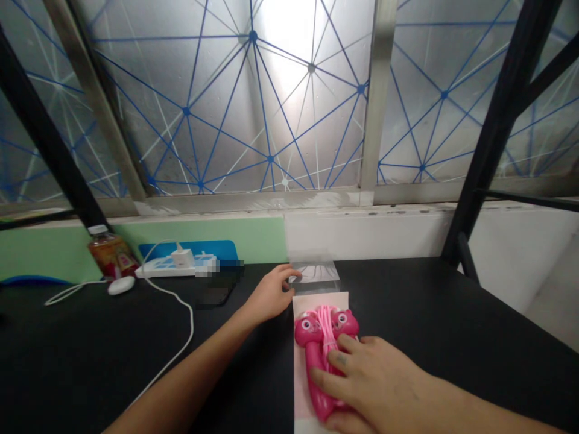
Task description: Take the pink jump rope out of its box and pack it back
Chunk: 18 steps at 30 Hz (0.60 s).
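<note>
A pink skipping rope (325, 325) lies on a pale pink card (300, 386), its two handles topped with animal heads and its cord bundled between them. My right hand (362, 380) rests over the right handle and the cord, fingers curled onto them; part of that handle is hidden beneath. Beyond the card stands a clear plastic box (316, 274) on the black table. At its left side, my left hand (271, 292) has its thumb and fingers bent against the box's edge.
Left on the black table (429, 325) are a dark phone (219, 289), a white power strip (158, 267) with a plugged charger (182, 258), a white cable (192, 325), a white mouse-like object (121, 286) and a bottle (111, 253). Black metal posts (493, 132) flank the window.
</note>
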Each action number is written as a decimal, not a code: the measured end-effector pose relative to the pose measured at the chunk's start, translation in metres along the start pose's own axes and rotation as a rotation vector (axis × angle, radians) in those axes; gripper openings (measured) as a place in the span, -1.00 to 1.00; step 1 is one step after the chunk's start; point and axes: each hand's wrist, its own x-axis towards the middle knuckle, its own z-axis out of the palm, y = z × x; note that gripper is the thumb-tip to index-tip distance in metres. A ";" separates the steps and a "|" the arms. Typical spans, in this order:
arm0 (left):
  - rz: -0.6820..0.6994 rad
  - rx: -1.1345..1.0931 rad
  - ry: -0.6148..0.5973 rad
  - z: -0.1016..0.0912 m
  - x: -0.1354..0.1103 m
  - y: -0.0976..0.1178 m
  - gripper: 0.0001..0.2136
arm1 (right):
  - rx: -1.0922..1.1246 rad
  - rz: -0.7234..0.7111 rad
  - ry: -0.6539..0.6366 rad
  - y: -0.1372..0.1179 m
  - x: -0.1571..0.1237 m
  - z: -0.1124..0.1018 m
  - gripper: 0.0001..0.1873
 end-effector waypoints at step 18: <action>0.122 0.075 -0.161 -0.017 -0.015 0.026 -0.73 | -0.007 -0.012 -0.022 0.002 -0.002 -0.001 -0.52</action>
